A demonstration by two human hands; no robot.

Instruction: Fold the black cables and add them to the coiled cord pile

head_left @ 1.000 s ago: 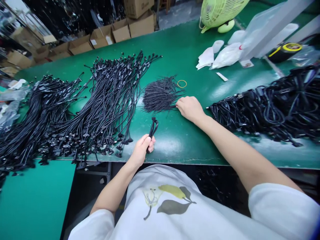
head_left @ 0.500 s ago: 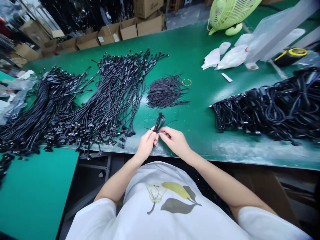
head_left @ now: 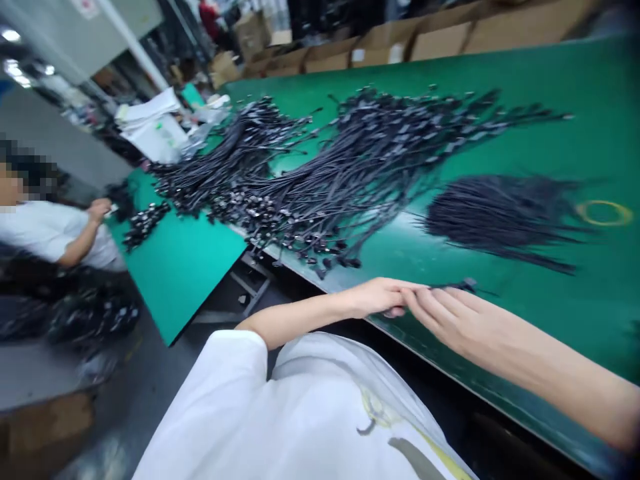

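Note:
Both my hands meet at the near edge of the green table. My left hand is closed around a small folded black cable, whose end sticks out to the right. My right hand has its fingers pressed against the same cable bundle; a thin black tie seems to be pinched there, though motion blur smears it. Just beyond the hands lies a heap of thin black ties. A large spread of black cables covers the table to the left.
A yellow rubber band lies right of the ties. A lower green side table joins on the left, where another person sits. Cardboard boxes line the far edge. White bags sit far left.
The view has swung sharply left and tilted, so the right cable pile and the fan are out of frame. My hands stay together on the folded cable, now lower over the table edge.

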